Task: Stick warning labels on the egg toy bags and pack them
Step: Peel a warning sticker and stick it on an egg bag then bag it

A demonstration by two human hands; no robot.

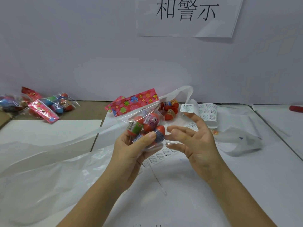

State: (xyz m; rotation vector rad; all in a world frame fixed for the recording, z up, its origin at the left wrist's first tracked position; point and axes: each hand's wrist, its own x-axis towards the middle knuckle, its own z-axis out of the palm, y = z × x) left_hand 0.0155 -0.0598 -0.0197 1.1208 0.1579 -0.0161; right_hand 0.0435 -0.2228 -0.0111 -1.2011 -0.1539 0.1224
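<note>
My left hand [131, 149] grips a clear egg toy bag [144, 126] from below, thumb across its front. The bag holds several red plastic eggs and has a pink flowered header card [134, 102] at the top. My right hand [195, 138] hovers just right of the bag with spread, relaxed fingers. A white warning label [187, 107] sticks to the tip of its raised finger. Another egg toy bag [170, 110] lies on the table behind the held one.
Sheets of warning labels [209, 112] lie at the right, and a strip of them [161, 155] under my hands. Several egg toy bags [49, 106] are piled at the far left. Loose white plastic [49, 161] covers the left table. A red object [296, 108] sits far right.
</note>
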